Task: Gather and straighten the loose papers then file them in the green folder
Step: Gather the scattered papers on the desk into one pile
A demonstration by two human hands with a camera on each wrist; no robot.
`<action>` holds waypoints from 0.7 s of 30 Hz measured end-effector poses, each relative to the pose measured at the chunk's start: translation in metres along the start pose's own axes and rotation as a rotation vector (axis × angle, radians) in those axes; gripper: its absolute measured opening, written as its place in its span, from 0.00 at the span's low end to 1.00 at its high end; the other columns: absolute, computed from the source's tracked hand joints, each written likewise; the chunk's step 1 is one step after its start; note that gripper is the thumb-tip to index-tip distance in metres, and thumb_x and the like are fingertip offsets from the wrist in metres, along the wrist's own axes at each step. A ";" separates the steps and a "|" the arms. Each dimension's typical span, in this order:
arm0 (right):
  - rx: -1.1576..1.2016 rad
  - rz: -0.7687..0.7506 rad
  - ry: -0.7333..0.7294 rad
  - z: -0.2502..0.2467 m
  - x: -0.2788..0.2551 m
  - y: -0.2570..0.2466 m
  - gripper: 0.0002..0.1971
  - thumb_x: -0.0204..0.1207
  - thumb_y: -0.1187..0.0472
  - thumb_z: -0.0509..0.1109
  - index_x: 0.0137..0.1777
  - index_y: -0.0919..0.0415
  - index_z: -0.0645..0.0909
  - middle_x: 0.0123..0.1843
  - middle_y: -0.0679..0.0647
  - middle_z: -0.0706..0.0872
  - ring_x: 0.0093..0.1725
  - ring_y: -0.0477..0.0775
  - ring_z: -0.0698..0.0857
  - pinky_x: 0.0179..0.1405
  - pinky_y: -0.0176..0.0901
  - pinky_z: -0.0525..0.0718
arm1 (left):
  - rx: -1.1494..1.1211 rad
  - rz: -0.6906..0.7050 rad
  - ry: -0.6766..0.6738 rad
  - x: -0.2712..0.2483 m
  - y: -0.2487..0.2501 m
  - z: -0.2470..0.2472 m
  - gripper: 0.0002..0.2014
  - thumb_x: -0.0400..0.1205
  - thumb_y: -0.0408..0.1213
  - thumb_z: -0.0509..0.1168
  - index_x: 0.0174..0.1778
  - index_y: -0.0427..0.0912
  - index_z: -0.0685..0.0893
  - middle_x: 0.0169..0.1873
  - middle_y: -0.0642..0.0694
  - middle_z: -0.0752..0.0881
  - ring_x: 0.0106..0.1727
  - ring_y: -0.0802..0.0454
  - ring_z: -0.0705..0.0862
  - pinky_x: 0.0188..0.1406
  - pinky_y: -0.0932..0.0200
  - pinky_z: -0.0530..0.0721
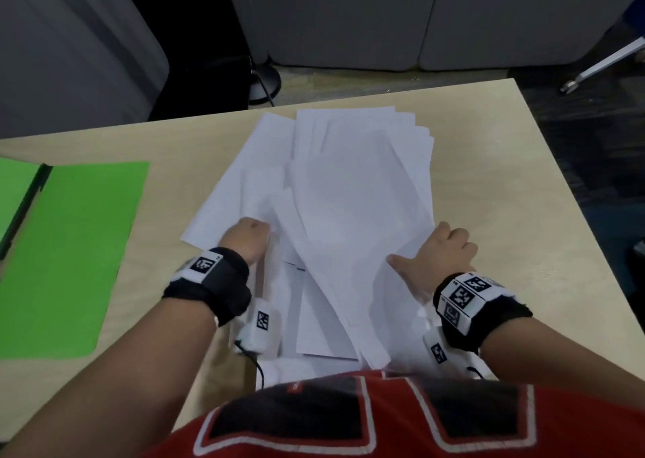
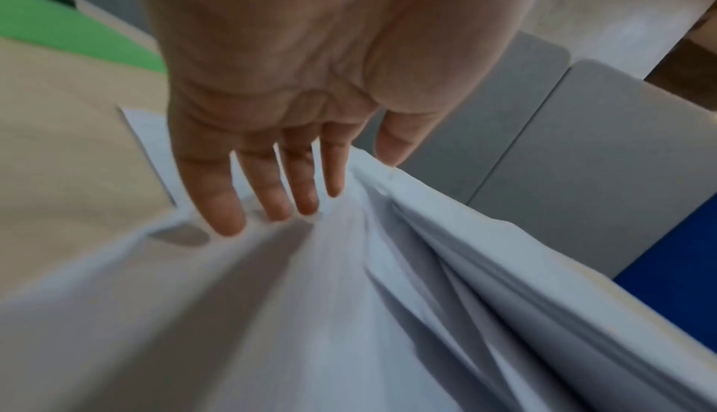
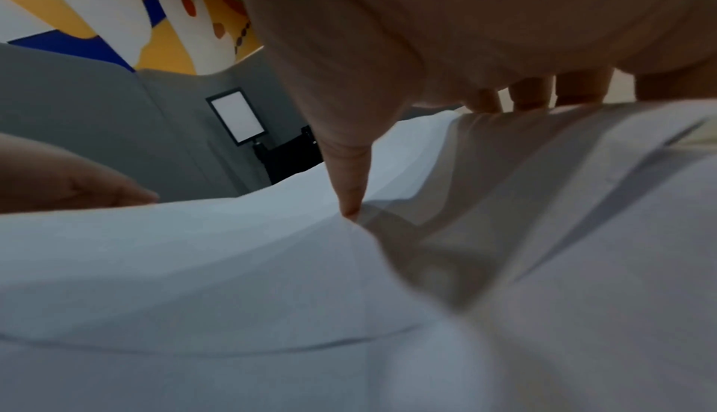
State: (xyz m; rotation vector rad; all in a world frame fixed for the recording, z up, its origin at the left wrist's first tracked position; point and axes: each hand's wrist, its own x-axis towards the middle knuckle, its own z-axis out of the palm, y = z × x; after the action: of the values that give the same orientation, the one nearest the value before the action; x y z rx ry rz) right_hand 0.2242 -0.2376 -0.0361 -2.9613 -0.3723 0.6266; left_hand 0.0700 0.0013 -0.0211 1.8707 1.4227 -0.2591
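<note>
Gathering only half done: loose papers [image 1: 349, 192] pulled into one messy heap in the middle of the desk [image 1: 488, 164], sheets fanned out and crooked, edges not lined up, a few poking out near the body. Not squared up yet, not filed yet. Green folder [image 1: 69, 255] lying open and flat on the desk, well apart from the heap, off to the left, with no paper in it. Probably next: tapping the heap straight, then carrying it over to the folder. Left hand [image 1: 246, 236] tucked into the left side of the heap, palm down, fingers [image 2: 271, 204] straight and a little spread, tips pushing into the sheets, thumb up against a raised edge, not pinching. Right hand [image 1: 441, 253] on the right side of the heap, thumb stretched out flat on top, fingers [image 3: 531, 97] curled over the edge, looking like a pinch on a bunch of sheets. Both wrists low, close to the body, arms reaching forward.
</note>
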 end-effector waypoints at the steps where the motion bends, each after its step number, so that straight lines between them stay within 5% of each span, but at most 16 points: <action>1: 0.026 -0.023 -0.031 0.001 -0.002 -0.002 0.47 0.63 0.36 0.76 0.70 0.66 0.62 0.66 0.62 0.69 0.63 0.65 0.74 0.54 0.54 0.79 | 0.057 0.001 0.047 0.007 -0.003 -0.009 0.23 0.85 0.47 0.55 0.70 0.36 0.77 0.70 0.33 0.79 0.69 0.33 0.78 0.68 0.47 0.77; 5: 0.253 -0.059 -0.236 0.000 -0.001 -0.005 0.39 0.70 0.49 0.78 0.71 0.68 0.63 0.65 0.63 0.75 0.55 0.62 0.80 0.46 0.45 0.76 | 0.191 -0.055 0.138 0.035 -0.011 -0.036 0.29 0.82 0.54 0.58 0.77 0.44 0.70 0.76 0.33 0.68 0.72 0.29 0.74 0.71 0.40 0.74; 10: 0.447 -0.145 -0.083 -0.015 0.013 0.004 0.14 0.77 0.54 0.70 0.55 0.63 0.79 0.51 0.58 0.88 0.48 0.61 0.84 0.45 0.44 0.79 | 0.263 -0.041 0.116 0.055 -0.007 -0.049 0.32 0.83 0.49 0.60 0.81 0.39 0.61 0.76 0.33 0.70 0.73 0.31 0.74 0.68 0.42 0.75; 17: 0.543 0.056 0.066 -0.012 0.039 0.012 0.14 0.80 0.55 0.62 0.54 0.68 0.78 0.54 0.66 0.85 0.47 0.65 0.81 0.46 0.49 0.79 | 0.288 -0.067 0.118 0.067 0.001 -0.048 0.34 0.80 0.57 0.60 0.79 0.42 0.63 0.74 0.34 0.70 0.71 0.28 0.74 0.69 0.37 0.74; 21: 0.567 0.134 0.161 -0.007 0.045 0.003 0.17 0.85 0.60 0.57 0.63 0.76 0.72 0.66 0.73 0.73 0.59 0.75 0.78 0.56 0.58 0.77 | 0.257 0.031 0.048 0.055 0.008 -0.027 0.26 0.85 0.44 0.57 0.76 0.33 0.65 0.70 0.30 0.76 0.67 0.31 0.78 0.60 0.47 0.77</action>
State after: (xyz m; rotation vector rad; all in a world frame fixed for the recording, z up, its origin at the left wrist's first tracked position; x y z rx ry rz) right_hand 0.2674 -0.2290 -0.0474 -2.4753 0.0220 0.4128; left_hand 0.0897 0.0591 -0.0298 2.1170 1.4472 -0.4003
